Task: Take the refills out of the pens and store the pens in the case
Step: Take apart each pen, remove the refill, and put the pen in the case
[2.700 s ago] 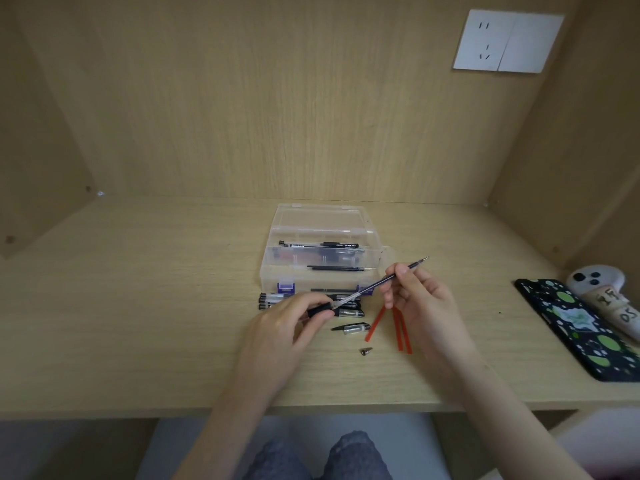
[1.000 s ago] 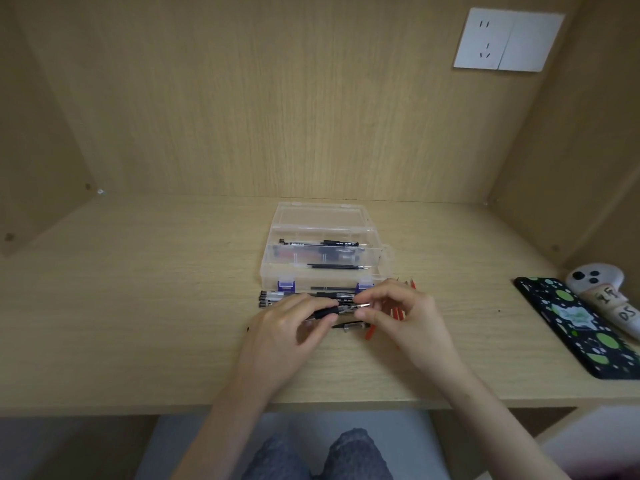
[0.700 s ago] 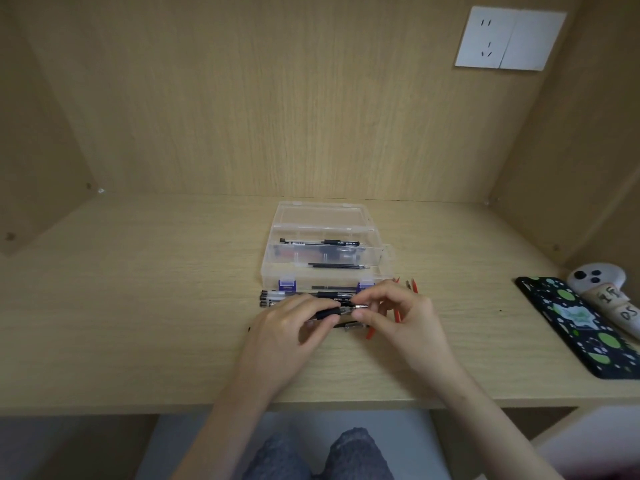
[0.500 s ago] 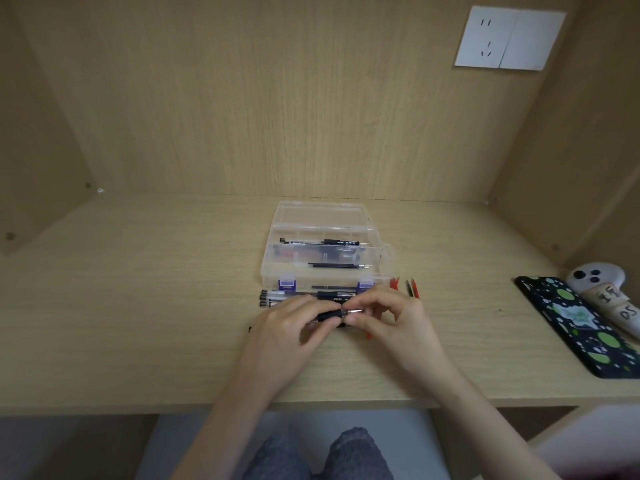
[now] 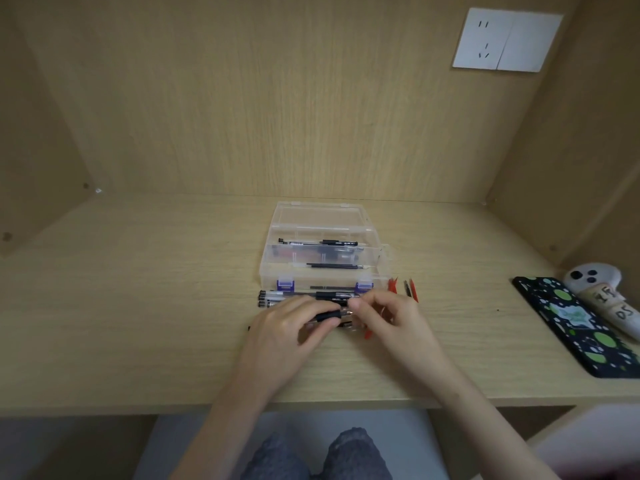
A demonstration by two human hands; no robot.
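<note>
A clear plastic case (image 5: 273, 268) stands open on the desk with pens and a refill (image 5: 334, 265) inside. Several black pens (image 5: 277, 296) lie in a row just in front of it. My left hand (image 5: 284, 334) grips a pen barrel (image 5: 327, 315) by its black grip. My right hand (image 5: 391, 320) pinches the metal tip end of that same pen. Red and dark refills (image 5: 410, 289) lie on the desk behind my right hand, and one red end (image 5: 367, 335) shows under it.
A black phone case with green spots (image 5: 581, 327) and a white controller (image 5: 595, 289) lie at the desk's right edge. Wooden walls close in the back and sides. The desk's front edge runs just below my wrists.
My right hand pulled a refill out of the pen, laid it on the desk, then came back to the pen's tip. Both hands have since stayed close together on the pen.
</note>
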